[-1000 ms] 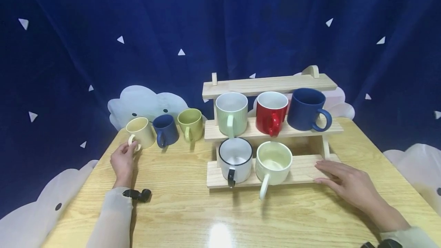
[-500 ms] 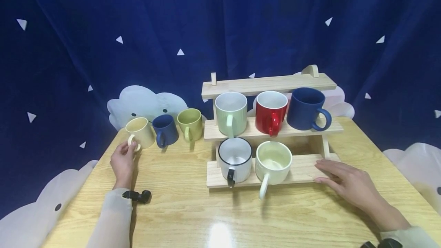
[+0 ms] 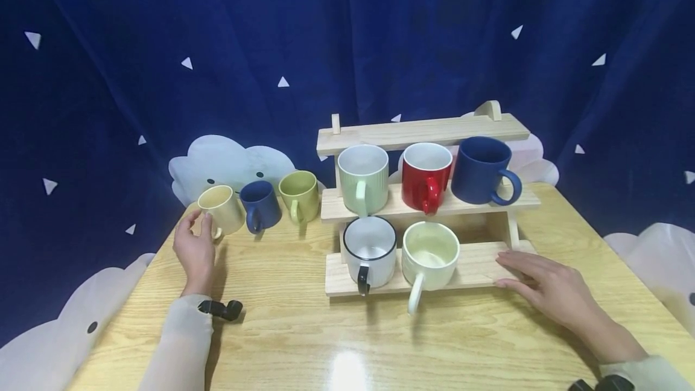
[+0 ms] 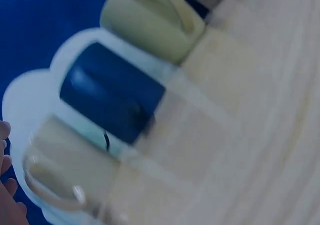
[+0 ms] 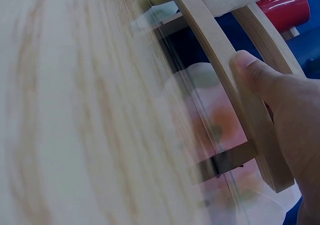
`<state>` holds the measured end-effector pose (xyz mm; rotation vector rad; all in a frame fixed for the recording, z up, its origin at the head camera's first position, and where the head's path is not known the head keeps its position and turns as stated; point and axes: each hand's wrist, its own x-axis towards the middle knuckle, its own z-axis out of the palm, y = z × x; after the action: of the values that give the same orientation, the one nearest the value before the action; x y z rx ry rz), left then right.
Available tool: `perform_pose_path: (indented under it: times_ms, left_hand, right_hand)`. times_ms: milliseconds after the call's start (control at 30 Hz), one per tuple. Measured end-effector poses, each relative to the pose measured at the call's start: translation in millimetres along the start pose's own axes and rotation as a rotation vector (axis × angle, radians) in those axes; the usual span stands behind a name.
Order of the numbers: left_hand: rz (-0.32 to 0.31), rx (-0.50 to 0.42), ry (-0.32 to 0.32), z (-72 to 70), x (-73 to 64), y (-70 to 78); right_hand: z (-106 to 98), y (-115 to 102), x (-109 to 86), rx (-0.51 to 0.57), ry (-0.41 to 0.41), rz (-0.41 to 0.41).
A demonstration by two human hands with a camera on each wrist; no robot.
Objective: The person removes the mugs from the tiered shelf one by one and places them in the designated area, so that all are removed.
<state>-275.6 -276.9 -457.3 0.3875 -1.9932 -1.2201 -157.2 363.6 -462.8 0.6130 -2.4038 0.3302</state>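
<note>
L hand [image 3: 194, 252] is hovering just beside the yellow mug [image 3: 228, 213], thumb & fingers apart, not gripping. Mug is standing upright just past those fingertips, on the wood-grain table [image 3: 282, 330]; it's a smooth plain cylinder w/ a rounded loop handle facing the fingers. R hand [image 3: 554, 288] is resting on the wooden rack [image 3: 480, 263], fingers lying nearly straight over the bottom board's R end, thumb touching its front edge. Rack is pale bare timber, flat boards in steps.

Nr L fingers: matte small navy mug [image 3: 263, 204] is standing just beyond the yellow mug, i.e. btwn it & the olive mug [image 3: 301, 197]. Left of R fingers, cream mug [image 3: 431, 258] is sitting on the same board, standing btwn them & the white mug [image 3: 374, 252] w/ black rim + black handle. Higher than R fingers, next board is bearing a ribbed pale-green mug [image 3: 377, 177], glossy red mug [image 3: 418, 180] & matte big navy mug [image 3: 475, 174]. Navy curtain [image 3: 260, 29] w/ white triangles is hanging beyond.

Head view: L fingers are covering most of the yellow mug's handle; L wrist cam's showing the loop, w/ a gap btwn it & fingertips. R wrist cam's showing the thumb tip pressing the board edge, other R fingers hidden there.
</note>
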Motion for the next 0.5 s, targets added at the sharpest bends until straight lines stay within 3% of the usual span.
perform_pose_path:
  times_ms: [300,500]
  left_hand:
    - [0.14,-0.047,-0.166,7.7,-11.5,58.4]
    - [0.241,-0.083,-0.306,7.9,-33.8,107.5]
  right_hand:
    - [-2,-1,0.7,0.001,-0.018,0.013]
    - [-2,-1,0.4,-0.001,-0.03,0.024]
